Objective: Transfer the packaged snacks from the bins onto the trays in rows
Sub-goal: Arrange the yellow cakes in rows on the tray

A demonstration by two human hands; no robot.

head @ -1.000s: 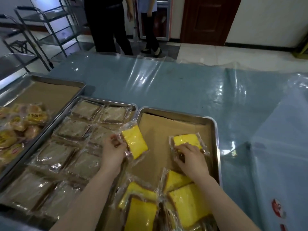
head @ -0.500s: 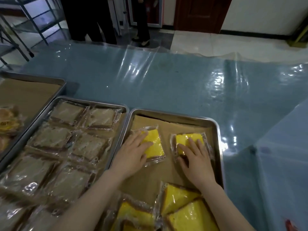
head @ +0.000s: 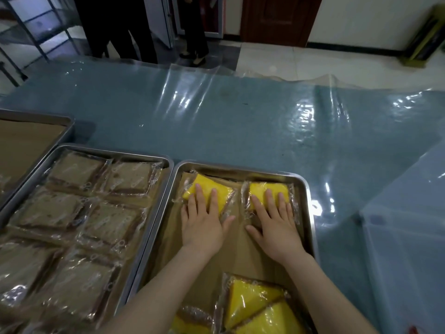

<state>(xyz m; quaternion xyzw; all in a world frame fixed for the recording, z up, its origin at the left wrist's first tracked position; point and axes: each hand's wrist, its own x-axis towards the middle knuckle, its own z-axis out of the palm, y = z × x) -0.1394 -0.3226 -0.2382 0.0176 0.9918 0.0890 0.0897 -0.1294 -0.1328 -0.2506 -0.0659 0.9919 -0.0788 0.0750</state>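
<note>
Two yellow cake packs lie side by side at the far end of the paper-lined steel tray [head: 309, 213]. My left hand [head: 203, 222] presses flat on the left yellow pack [head: 204, 185], fingers straight. My right hand [head: 274, 222] lies flat on the right yellow pack [head: 261, 189], fingers spread. More yellow packs [head: 250, 302] sit loose at the tray's near end, between my forearms.
A second steel tray [head: 166, 162] to the left holds several brown cake packs [head: 74, 169] in rows. A third tray [head: 65, 121] stands at far left. The blue table [head: 240, 112] under clear film stretches beyond. People's legs [head: 125, 25] stand past the table's far edge.
Both hands slid their yellow packs toward the tray's far edge. The left hand, which held its pack in the air a second ago, now presses it flat on the paper.
</note>
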